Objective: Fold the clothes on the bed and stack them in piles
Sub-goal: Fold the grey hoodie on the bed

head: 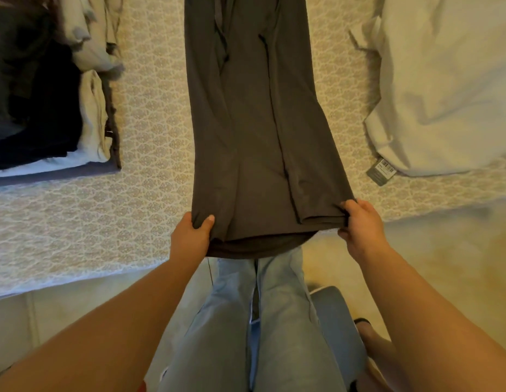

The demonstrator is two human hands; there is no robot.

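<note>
Two hands pinch one brown garment (254, 123) at its near hem, mid-frame: left hand (193, 232) with fingers (208, 222) curled round one corner, right hand (359, 219) clamping the other. It lies stretched up the bed (76, 222). The hem overhangs the bed's edge, so a loosened pinch would likely let it slide off. One pile of folded clothes (48, 108) sits upper left; one pale pillow (444, 80) upper right.
</note>
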